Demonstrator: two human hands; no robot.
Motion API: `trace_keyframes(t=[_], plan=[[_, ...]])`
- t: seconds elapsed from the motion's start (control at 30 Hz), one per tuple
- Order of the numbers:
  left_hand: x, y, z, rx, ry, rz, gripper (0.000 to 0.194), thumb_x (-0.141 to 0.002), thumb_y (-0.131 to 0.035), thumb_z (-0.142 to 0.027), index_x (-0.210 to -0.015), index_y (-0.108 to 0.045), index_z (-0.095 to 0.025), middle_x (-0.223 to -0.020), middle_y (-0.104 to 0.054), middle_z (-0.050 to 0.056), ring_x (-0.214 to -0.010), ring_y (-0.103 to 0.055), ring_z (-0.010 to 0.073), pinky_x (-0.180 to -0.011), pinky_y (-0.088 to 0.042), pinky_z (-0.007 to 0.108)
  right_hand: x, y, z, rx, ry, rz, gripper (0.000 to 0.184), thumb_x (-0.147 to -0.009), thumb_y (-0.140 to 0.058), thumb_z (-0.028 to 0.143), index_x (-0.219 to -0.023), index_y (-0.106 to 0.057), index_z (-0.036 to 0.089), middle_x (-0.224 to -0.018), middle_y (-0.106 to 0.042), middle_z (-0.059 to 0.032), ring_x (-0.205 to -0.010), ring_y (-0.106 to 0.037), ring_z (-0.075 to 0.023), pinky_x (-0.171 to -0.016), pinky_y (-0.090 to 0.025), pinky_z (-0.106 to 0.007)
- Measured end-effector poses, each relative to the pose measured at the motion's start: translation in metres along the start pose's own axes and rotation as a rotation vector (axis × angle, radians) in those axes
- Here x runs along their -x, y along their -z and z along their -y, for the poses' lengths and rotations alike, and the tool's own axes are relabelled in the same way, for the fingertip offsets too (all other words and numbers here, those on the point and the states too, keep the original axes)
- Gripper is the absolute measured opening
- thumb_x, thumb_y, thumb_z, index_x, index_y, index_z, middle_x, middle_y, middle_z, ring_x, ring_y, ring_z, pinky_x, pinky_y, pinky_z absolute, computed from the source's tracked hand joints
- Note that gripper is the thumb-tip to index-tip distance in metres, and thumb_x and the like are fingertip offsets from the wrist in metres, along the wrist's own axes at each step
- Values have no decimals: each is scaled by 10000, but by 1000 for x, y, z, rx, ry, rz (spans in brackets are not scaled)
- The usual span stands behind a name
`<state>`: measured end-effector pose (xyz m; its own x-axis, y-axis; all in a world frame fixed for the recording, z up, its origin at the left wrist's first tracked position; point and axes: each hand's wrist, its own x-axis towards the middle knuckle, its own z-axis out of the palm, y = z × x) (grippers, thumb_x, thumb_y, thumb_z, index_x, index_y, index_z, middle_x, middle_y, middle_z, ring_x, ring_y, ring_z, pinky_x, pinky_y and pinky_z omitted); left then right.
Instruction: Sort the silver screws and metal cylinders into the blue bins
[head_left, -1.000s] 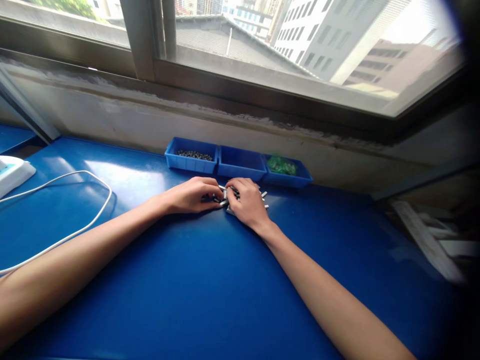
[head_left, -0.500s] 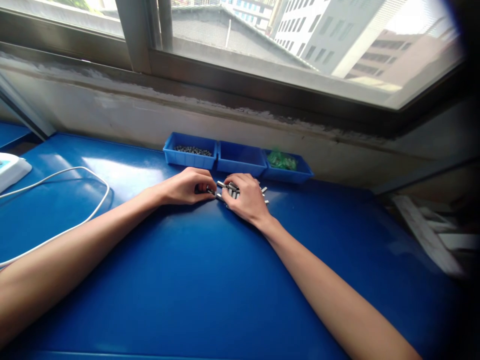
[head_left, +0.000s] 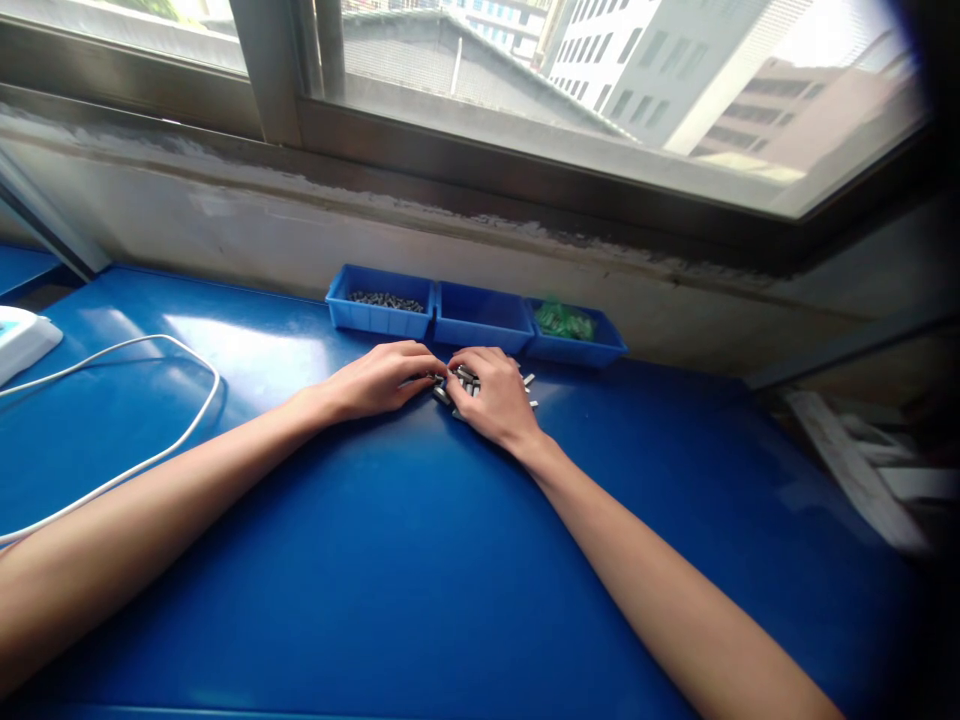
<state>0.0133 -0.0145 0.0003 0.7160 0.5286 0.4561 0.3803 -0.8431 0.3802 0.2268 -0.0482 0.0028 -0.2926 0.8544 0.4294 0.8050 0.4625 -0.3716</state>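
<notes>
Head view: small metal pins are being pinched by left hand and right hand, fingers curled together, just before the blue bins; open tabletop nearer.

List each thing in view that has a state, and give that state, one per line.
left hand: palm down, fingertips on the metal pieces.
right hand: palm down over the metal pieces.
metal pieces: loose pile on the blue table.
left bin: holds small dark parts.
middle bin: no contents visible.
right bin: holds green items.
white cable: slack, curving across the table.
window: appears shut.
</notes>
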Motion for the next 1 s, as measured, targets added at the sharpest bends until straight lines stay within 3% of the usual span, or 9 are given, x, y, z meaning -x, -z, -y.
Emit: trace_keyframes(t=[0.4,0.57,0.77,0.87,1.0], plan=[[1,-1,-4,44,83,-185,316,-866,-619,-148,-1167,-715,-169,-936,-747,45,-793,-689,133,-771,-542,222,0,1,1,-10,-10,0,97,-883,-607,227,-888,-704,232,-1040,-763,-49,-1023,-628,-268,-898,-435,-402],[-5,8,-4,49,127,-444,196,-886,-626,-177,-1041,-744,-157,-944,-748,55,-735,-680,116,-749,-560,227,-1,1,0,-24,-13,1,94,-890,-607,224,-899,-701,227,-1044,-762,-46,-1039,-625,-265,-911,-433,-399],[-8,18,8,4,213,-735,147,-910,-646,-228,-931,-779,-169,-998,-764,65,-846,-718,156,-810,-609,276,0,-1,-2,-29,-15,-3,92,-898,-605,226,-901,-697,230,-1042,-761,-47,-1034,-627,-266,-914,-426,-404],[-7,16,13,69,260,-782,189,-904,-660,-257,-991,-792,-152,-1074,-769,90,-927,-741,186,-855,-635,304,0,-1,-2,-29,-13,-5,95,-900,-602,228,-896,-697,230,-1044,-760,-48,-1034,-628,-264,-913,-426,-403],[-6,14,13,86,300,-754,240,-891,-671,-287,-1044,-793,-147,-1218,-740,115,-977,-755,216,-890,-643,337,0,0,-1,-28,-13,-1,92,-897,-604,230,-893,-696,229,-1041,-762,-49,-1025,-627,-263,-902,-421,-400]])
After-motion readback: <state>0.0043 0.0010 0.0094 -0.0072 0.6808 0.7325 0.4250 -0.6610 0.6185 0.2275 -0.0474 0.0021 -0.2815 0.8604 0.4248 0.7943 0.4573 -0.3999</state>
